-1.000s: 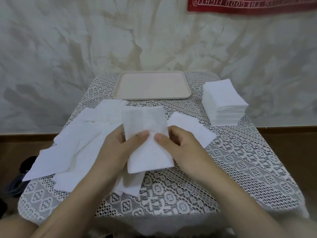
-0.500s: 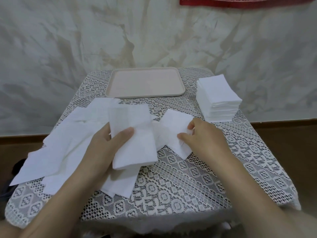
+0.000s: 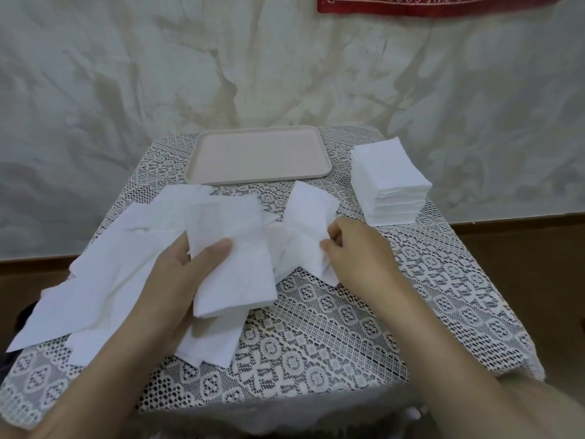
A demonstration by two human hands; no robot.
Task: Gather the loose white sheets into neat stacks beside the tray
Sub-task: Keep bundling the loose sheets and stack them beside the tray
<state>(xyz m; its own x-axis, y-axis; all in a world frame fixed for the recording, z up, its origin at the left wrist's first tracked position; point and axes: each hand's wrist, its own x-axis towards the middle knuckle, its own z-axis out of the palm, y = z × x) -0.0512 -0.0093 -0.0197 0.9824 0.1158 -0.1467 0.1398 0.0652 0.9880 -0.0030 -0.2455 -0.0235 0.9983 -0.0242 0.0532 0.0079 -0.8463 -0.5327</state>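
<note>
My left hand (image 3: 180, 280) holds a small bundle of white sheets (image 3: 234, 264) above the table, thumb on top. My right hand (image 3: 357, 251) pinches the near edge of another white sheet (image 3: 308, 217), which lifts off the lace cloth just right of the bundle. Several loose white sheets (image 3: 104, 270) lie spread over the left half of the table, partly under my left hand. A pale pink tray (image 3: 259, 153) sits at the far middle. To its right stands a tall neat stack of white sheets (image 3: 391, 179).
The small table wears a white lace cloth (image 3: 380, 327) that hangs over its edges. A mottled grey wall rises right behind the tray. Brown floor shows on both sides, with a dark object (image 3: 19, 318) low at the left.
My right hand left the bundle, moved right and took hold of a separate sheet, which has now risen off the cloth. My left hand keeps the bundle alone.
</note>
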